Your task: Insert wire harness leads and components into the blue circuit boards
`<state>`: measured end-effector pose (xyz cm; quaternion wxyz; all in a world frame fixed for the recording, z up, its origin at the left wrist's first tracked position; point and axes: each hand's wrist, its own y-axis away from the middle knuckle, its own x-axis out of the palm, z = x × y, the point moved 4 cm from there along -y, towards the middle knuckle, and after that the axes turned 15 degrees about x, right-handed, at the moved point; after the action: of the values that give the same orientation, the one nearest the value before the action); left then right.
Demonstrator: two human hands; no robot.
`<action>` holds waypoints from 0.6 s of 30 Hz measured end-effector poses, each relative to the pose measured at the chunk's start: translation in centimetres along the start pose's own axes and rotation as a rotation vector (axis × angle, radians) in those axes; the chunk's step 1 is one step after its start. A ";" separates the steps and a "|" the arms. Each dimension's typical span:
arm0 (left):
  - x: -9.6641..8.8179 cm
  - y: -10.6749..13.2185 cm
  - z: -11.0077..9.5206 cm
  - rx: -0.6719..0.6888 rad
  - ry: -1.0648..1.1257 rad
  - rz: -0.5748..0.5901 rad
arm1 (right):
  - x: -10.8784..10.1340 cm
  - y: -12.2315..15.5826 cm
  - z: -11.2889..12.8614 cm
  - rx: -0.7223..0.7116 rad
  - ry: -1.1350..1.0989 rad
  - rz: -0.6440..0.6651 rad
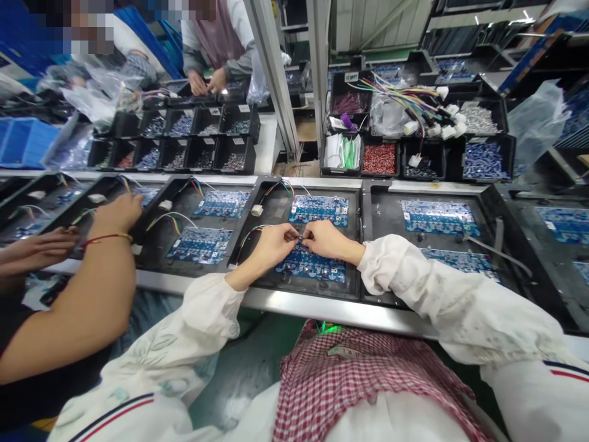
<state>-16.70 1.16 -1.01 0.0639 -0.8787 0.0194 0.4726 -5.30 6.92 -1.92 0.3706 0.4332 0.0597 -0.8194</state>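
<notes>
My left hand and my right hand meet above a blue circuit board, their fingertips pinching a small dark component. The fingers hide most of it. Another blue circuit board lies just beyond my hands, and both boards sit in a black tray. A thin multicoloured wire lead runs from the lower board toward my left hand. A white connector rests on the tray near a second lead.
Adjacent black trays hold more blue boards. A co-worker's arm with a red bracelet reaches in at the left. Black bins of small parts and wire harnesses stand beyond the trays. A metal bench edge runs in front, and upright metal posts stand behind.
</notes>
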 end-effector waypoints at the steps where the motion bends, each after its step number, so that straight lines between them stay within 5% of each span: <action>1: 0.0 0.0 0.0 0.004 -0.005 -0.001 | 0.0 0.0 0.0 -0.002 0.000 -0.002; 8: 0.1 -0.1 0.1 0.005 -0.024 0.024 | -0.1 0.1 0.1 0.008 0.028 0.013; 18: 0.7 0.4 -0.6 0.095 -0.387 0.149 | 0.4 -0.2 0.0 -0.027 0.082 0.005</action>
<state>-15.90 0.66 -1.32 0.0730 -0.7638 0.0939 0.6344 -5.55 6.87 -2.29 0.3759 0.4616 0.0846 -0.7990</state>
